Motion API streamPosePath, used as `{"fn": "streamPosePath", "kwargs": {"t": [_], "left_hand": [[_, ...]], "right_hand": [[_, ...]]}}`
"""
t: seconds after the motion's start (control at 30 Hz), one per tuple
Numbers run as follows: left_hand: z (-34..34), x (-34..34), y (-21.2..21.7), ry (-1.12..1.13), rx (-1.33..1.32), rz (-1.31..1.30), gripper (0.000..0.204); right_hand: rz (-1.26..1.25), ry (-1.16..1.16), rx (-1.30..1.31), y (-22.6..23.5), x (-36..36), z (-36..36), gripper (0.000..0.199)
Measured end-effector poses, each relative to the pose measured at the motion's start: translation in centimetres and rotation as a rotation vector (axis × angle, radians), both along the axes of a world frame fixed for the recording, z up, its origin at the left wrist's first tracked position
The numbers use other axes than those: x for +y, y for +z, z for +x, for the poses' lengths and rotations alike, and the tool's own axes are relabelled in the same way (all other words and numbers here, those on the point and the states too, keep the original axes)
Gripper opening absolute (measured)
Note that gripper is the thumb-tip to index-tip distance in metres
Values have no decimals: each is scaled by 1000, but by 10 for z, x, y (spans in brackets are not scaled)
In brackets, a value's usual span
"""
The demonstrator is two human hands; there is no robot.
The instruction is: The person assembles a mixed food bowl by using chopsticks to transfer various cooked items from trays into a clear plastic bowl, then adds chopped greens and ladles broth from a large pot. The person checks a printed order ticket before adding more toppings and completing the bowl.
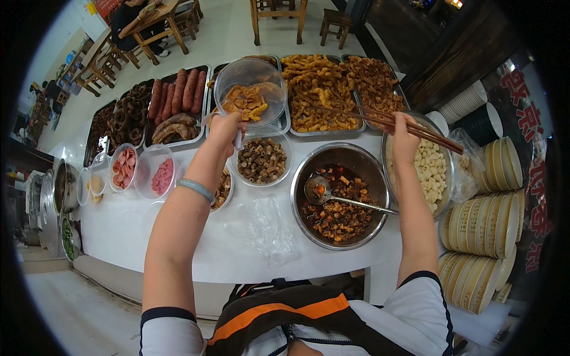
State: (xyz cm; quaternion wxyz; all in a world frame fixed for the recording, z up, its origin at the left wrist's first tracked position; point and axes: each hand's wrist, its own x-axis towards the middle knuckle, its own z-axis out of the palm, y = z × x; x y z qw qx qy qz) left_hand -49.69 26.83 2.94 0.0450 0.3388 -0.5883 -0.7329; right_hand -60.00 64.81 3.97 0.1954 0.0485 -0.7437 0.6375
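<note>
My left hand holds up a clear plastic bowl by its near rim; the bowl has a few fried golden pieces in it. My right hand grips long wooden chopsticks, whose tips reach left into a metal tray of fried yellow strips. The raised bowl hangs over the trays, just left of the chopstick tips.
A steel bowl of saucy meat with a ladle sits near me. Beside it are a bowl of white dumplings, a bowl of small tubes, trays of sausages, small bowls of pink slices, and stacked bowls at right.
</note>
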Motion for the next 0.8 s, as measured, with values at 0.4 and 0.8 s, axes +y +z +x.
{"fn": "streamPosePath", "kwargs": {"t": [0.4, 0.8], "left_hand": [[-22, 22, 2, 17, -16, 140, 21], [-14, 7, 0, 22, -12, 114, 22]], "right_hand": [[-309, 407, -13, 121, -29, 25, 18], [-99, 211, -281, -13, -30, -14, 21]]}}
